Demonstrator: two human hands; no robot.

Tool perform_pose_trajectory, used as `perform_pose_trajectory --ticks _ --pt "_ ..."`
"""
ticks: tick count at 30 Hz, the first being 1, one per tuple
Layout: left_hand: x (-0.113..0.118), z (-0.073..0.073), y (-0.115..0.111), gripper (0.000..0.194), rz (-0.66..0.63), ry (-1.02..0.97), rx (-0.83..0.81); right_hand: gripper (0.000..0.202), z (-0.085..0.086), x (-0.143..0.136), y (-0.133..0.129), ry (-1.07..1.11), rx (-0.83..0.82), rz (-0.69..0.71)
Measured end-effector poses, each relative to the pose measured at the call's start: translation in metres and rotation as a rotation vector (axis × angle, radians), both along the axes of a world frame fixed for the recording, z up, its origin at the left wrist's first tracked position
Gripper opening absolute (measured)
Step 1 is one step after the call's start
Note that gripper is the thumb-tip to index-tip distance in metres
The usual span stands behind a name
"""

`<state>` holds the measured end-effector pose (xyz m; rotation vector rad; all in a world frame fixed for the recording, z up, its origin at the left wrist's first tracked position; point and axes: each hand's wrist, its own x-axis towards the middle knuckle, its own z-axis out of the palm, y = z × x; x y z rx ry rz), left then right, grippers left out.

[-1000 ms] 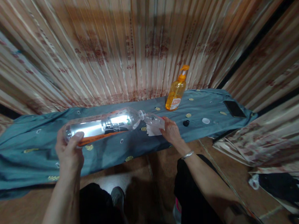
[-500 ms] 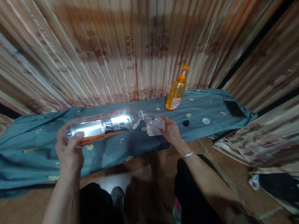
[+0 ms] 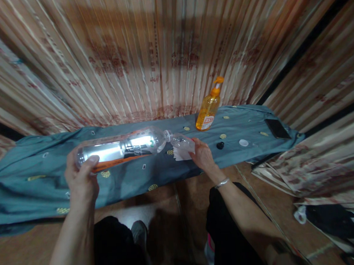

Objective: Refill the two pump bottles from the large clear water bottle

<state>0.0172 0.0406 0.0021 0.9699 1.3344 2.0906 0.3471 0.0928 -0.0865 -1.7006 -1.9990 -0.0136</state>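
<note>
While tipped level above the cloth (image 3: 34, 187), big bottle (image 3: 118, 148) is gripped at its base by left hand (image 3: 81, 181); its mouth meets small bottle (image 3: 180, 141), pinched in right hand (image 3: 202, 155) near mid-cloth. Risk: mouths misalign, liquid spills. Soap (image 3: 208, 111), phone (image 3: 277, 128) by far-right corner.

Labels on pump bottle (image 3: 208, 109), clear bottle (image 3: 121, 148): unreadable.
</note>
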Motion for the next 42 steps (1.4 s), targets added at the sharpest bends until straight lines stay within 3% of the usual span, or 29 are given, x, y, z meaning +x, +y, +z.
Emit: perform_pose_trajectory --ticks 42 --pt "0.0013 0.0021 -0.0011 0.045 0.032 0.028 -0.018 0.050 -0.0027 0.0008 0.0010 -0.006 -0.001 -0.008"
